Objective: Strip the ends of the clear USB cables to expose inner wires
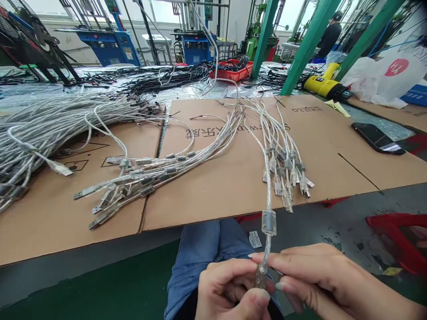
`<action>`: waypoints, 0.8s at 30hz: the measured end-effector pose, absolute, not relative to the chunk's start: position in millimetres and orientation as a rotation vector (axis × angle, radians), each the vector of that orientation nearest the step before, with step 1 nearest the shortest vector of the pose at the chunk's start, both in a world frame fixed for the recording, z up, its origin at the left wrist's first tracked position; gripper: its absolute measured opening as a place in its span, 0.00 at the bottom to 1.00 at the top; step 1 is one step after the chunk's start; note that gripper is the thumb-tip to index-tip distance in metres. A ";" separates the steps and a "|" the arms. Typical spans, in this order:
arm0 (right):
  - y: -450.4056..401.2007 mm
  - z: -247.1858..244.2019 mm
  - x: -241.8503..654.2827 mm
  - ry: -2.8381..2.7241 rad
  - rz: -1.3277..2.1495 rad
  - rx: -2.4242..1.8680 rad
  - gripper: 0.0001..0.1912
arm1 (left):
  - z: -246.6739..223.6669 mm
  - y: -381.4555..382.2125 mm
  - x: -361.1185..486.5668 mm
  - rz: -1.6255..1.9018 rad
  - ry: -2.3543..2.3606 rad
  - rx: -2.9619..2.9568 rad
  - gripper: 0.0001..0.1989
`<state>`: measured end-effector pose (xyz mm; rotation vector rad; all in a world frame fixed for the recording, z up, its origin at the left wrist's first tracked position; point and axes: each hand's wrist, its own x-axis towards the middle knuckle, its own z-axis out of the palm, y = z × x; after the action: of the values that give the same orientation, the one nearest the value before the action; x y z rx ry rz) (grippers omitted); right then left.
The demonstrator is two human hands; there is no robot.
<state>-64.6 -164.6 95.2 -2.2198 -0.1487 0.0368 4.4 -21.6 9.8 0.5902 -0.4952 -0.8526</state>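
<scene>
Handling the end of one clear cable (268,244) appears to be the step in hand. In the head view, that end is pinched between thumb and fingers of the left hand (215,289), near the lap; the right hand (316,271) is brought close from the right, though whether anything is gripped by it cannot be told. The cable is led far across the cardboard (333,155), beside other cables (213,149). A steady left pinch and precise right fingertips seem called for next.

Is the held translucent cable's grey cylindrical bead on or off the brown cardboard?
Off: the grey cylindrical bead shows mainly against the floor, between the brown cardboard and the left hand gripping the translucent cable.
</scene>
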 end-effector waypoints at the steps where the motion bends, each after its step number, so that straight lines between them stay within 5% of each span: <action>1: -164.8 96.4 -64.0 -0.146 0.024 -2.208 0.21 | 9.6 -21.8 4.4 -0.882 -0.475 0.557 0.15; 8: -170.5 91.8 -70.0 -0.068 0.171 -2.294 0.13 | 10.7 -21.7 4.5 -0.946 -0.440 0.532 0.12; 16: -163.5 88.1 -69.5 -0.044 0.089 -2.282 0.15 | 11.0 -17.9 4.9 -0.809 -0.443 0.753 0.22; 24: -164.0 97.4 -63.2 -0.121 0.090 -2.226 0.18 | 7.1 -17.0 4.3 -0.941 -0.413 0.603 0.13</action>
<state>-63.2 -164.0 97.4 -2.2261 -0.1208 0.0903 4.3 -17.0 7.1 0.6025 -0.4133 -0.9412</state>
